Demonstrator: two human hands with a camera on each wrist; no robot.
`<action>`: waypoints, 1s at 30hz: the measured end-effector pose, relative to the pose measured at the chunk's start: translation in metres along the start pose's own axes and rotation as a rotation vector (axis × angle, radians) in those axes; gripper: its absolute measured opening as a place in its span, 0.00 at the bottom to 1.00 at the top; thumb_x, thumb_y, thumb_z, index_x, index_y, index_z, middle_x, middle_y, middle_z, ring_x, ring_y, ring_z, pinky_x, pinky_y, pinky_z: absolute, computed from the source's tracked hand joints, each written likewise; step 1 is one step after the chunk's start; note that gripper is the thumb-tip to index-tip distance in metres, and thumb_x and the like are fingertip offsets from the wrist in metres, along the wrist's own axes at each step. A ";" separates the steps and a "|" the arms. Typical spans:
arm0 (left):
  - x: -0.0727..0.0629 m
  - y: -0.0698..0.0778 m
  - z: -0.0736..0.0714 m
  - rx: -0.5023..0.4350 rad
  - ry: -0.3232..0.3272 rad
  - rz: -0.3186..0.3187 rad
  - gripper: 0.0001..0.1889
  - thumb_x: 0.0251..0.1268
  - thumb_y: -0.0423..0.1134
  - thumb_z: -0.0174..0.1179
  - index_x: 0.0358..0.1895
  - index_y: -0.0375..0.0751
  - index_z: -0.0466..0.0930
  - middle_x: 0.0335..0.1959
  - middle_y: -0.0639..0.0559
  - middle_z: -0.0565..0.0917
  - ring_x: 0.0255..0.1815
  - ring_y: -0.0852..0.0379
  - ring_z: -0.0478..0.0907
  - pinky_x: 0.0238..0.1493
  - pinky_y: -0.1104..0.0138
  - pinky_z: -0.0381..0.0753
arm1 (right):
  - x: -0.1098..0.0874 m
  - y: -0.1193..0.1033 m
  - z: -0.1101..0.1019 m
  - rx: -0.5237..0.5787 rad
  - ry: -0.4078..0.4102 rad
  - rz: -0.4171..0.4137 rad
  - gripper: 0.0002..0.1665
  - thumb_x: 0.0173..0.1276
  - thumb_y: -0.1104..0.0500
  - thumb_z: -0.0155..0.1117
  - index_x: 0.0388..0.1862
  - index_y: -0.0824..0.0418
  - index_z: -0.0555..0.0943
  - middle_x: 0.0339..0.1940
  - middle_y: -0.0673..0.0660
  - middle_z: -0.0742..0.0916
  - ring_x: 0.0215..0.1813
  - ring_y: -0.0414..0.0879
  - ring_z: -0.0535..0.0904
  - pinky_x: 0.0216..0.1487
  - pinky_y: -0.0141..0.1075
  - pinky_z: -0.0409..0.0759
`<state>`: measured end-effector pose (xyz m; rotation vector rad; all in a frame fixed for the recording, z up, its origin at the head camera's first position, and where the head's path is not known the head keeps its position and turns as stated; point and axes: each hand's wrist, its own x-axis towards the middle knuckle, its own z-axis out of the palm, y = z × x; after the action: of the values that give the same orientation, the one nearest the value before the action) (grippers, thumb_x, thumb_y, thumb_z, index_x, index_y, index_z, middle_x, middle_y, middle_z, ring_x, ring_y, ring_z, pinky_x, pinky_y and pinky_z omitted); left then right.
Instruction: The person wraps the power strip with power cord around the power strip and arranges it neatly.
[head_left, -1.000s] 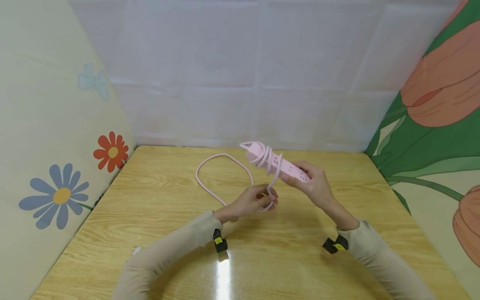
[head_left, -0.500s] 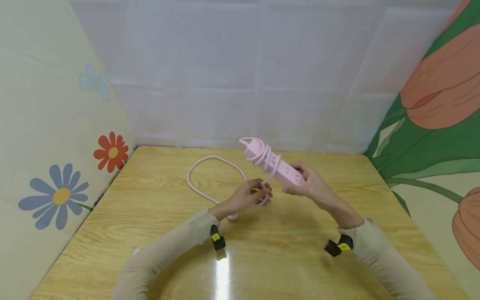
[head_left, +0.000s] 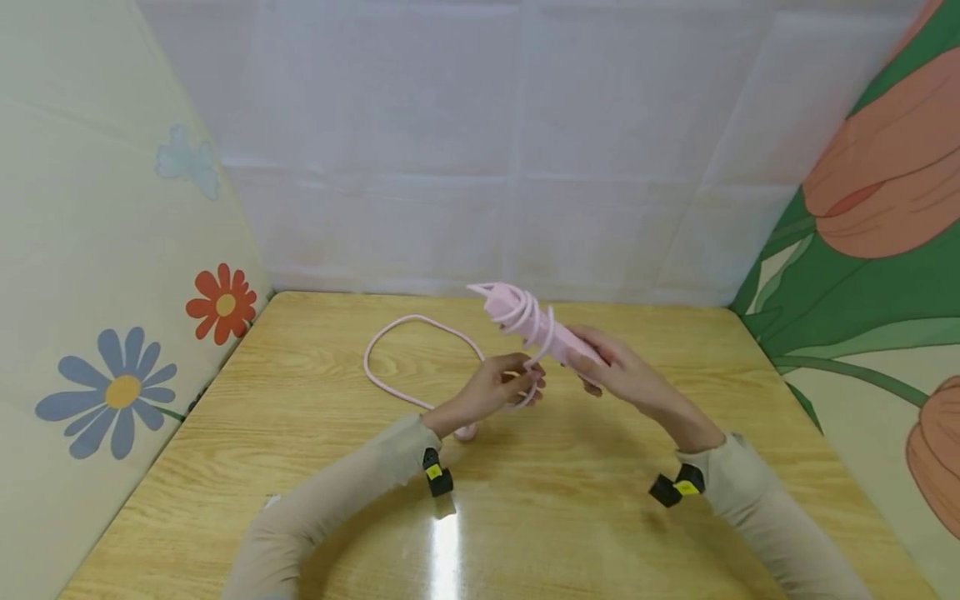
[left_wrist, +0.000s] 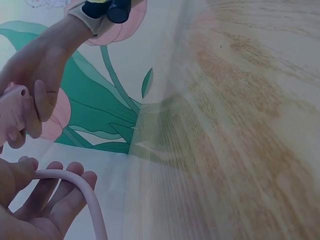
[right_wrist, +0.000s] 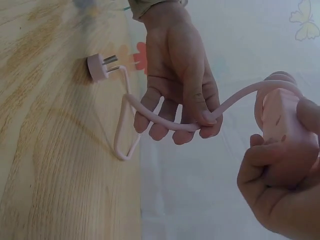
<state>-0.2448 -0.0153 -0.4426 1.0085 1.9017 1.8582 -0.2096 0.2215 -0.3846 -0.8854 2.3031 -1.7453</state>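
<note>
In the head view, a pink power strip (head_left: 563, 342) slants up to the left above the table, gripped at its lower end by my right hand (head_left: 626, 379). Several turns of its pink cord (head_left: 367, 354) wrap the far end. My left hand (head_left: 491, 387) pinches the cord just below the strip; in the right wrist view the thumb presses it against the index finger, and the cord runs across the other fingers. The rest of the cord loops over the table. Its round plug (right_wrist: 97, 67) lies on the wood, prongs showing in the right wrist view.
The wooden table (head_left: 315, 350) meets a white sheet (head_left: 390, 233) at its back edge. Flower-printed panels (head_left: 120, 250) stand at both sides. A small whitish scrap (head_left: 272, 500) shows beside the left sleeve. Each wrist carries a black camera (head_left: 437, 477).
Both hands have shifted slightly left with the strip and cord. The strip has rolled, turning its socket face out of the head view. The table loop slid left, and the plug came into view.
</note>
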 end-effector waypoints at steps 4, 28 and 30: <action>0.001 0.001 0.000 0.012 0.003 0.012 0.10 0.73 0.24 0.52 0.50 0.18 0.75 0.43 0.21 0.79 0.41 0.24 0.80 0.43 0.50 0.85 | 0.000 -0.001 0.003 -0.006 0.016 -0.016 0.23 0.81 0.62 0.47 0.70 0.69 0.66 0.31 0.61 0.74 0.23 0.39 0.66 0.16 0.34 0.66; 0.001 0.000 0.005 0.282 -0.052 0.205 0.08 0.70 0.24 0.55 0.49 0.24 0.76 0.39 0.34 0.83 0.36 0.44 0.85 0.38 0.63 0.86 | -0.009 -0.009 0.009 0.049 0.064 -0.060 0.19 0.81 0.61 0.45 0.58 0.74 0.74 0.28 0.60 0.77 0.18 0.35 0.62 0.10 0.39 0.55; 0.002 0.001 0.005 0.316 -0.059 0.211 0.08 0.71 0.24 0.55 0.49 0.24 0.76 0.39 0.34 0.84 0.36 0.44 0.85 0.38 0.65 0.86 | -0.010 -0.010 0.008 0.045 0.052 -0.074 0.18 0.80 0.62 0.45 0.57 0.74 0.74 0.27 0.62 0.78 0.18 0.35 0.62 0.10 0.36 0.56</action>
<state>-0.2425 -0.0108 -0.4418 1.3941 2.1707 1.6394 -0.1948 0.2182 -0.3805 -0.9396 2.2805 -1.8632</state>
